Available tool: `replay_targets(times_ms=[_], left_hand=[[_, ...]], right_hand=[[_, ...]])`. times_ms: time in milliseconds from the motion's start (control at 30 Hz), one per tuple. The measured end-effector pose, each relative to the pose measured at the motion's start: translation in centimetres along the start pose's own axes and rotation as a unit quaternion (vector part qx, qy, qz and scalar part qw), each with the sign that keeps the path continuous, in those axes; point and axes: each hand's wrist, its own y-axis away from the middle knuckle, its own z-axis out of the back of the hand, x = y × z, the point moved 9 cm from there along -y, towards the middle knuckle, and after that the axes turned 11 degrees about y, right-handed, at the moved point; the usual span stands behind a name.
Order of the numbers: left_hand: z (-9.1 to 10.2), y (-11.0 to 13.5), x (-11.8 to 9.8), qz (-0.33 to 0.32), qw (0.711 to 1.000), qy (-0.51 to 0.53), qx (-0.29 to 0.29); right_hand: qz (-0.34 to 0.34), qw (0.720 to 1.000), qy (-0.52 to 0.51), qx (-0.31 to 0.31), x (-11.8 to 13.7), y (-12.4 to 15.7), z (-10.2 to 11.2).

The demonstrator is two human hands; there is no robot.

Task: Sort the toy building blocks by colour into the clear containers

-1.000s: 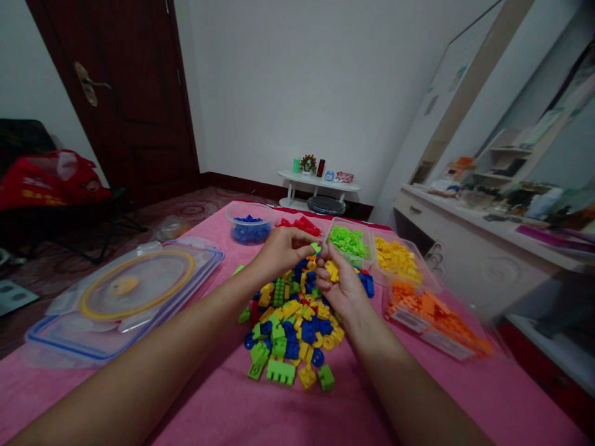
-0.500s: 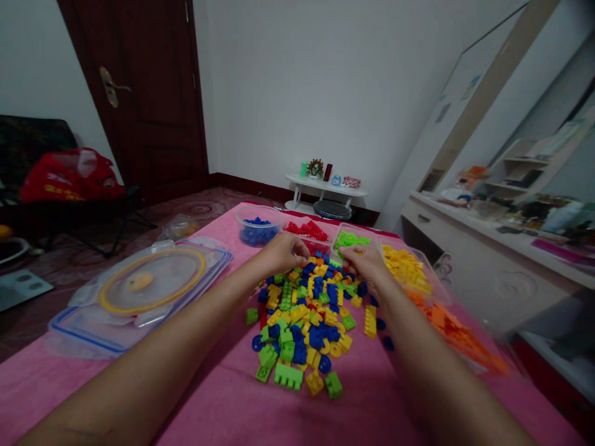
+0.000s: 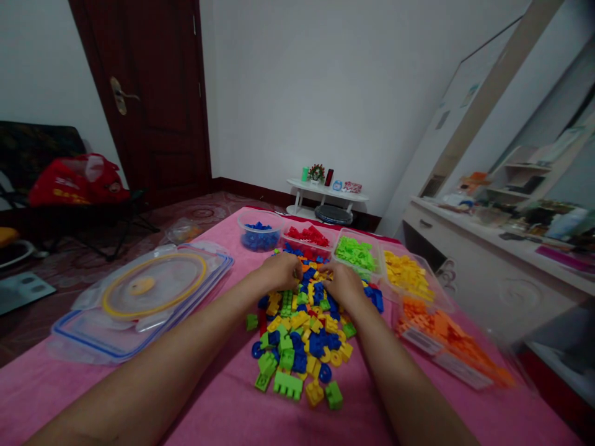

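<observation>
A heap of mixed toy bricks (image 3: pixel 302 334), yellow, blue, green and red, lies on a pink cloth (image 3: pixel 218 402). My left hand (image 3: pixel 279 272) rests on the far part of the heap with its fingers curled down into the bricks. My right hand (image 3: pixel 341 286) lies beside it, fingers bent onto the bricks too. What either hand grips is hidden among the pieces. Behind the heap stand a tub of blue bricks (image 3: pixel 259 230), a tub of red bricks (image 3: pixel 307 238), a tub of green bricks (image 3: pixel 356 253) and a tub of yellow bricks (image 3: pixel 406 272).
A tub of orange bricks (image 3: pixel 441 334) sits at the right. Stacked clear lids (image 3: pixel 139 297) lie at the left. Beyond the table are a dark door (image 3: pixel 153 99), a red bag (image 3: pixel 77 179) on a chair, a small white table (image 3: pixel 328 189) and a white dresser (image 3: pixel 502 260).
My right hand came back from the green tub to the heap, beside my left hand. Both hands have sunk lower onto the bricks. The camera has shifted slightly.
</observation>
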Motion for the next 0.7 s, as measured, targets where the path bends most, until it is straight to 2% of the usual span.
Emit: replay_targets(times_ms=[133, 300, 400, 467, 500, 533, 567, 633, 667, 700], left_hand=[[0.4, -0.5, 0.2, -0.017, 1.000, 0.004, -0.024], [0.4, -0.8, 0.0, -0.046, 0.997, 0.030, -0.060], [1.1, -0.5, -1.1, -0.076, 0.991, 0.060, -0.095], [2.1, -0.2, -2.4, -0.118, 0.979, 0.113, -0.124], [2.6, 0.1, -3.1, -0.141, 0.969, 0.148, -0.137], [3.1, 0.3, -3.8, -0.162, 0.958, 0.183, -0.147], [3.5, 0.5, -4.4, -0.178, 0.948, 0.213, -0.156], [3.9, 0.8, -5.1, -0.194, 0.934, 0.249, -0.167], [4.0, 1.0, -5.4, -0.199, 0.932, 0.251, -0.170], [3.9, 1.0, -5.6, -0.206, 0.932, 0.245, -0.169]], right_hand=[[0.012, 0.998, 0.058, -0.006, 0.6, 0.4, 0.3], [0.005, 0.999, 0.030, -0.030, 0.2, 1.0, 0.7], [-0.014, 0.995, -0.069, -0.070, -0.5, 1.2, 1.4], [-0.046, 0.971, -0.216, -0.089, -1.4, 1.2, 1.9], [-0.070, 0.943, -0.315, -0.082, -1.8, 1.3, 1.9], [-0.094, 0.898, -0.426, -0.062, -2.1, 1.4, 1.6], [-0.115, 0.835, -0.538, -0.026, -2.0, 1.5, 1.0], [-0.129, 0.675, -0.723, 0.072, -0.1, 2.0, 0.1], [-0.121, 0.597, -0.784, 0.120, 1.2, 2.3, 0.0], [-0.109, 0.535, -0.822, 0.161, 2.6, 2.6, 0.0]])
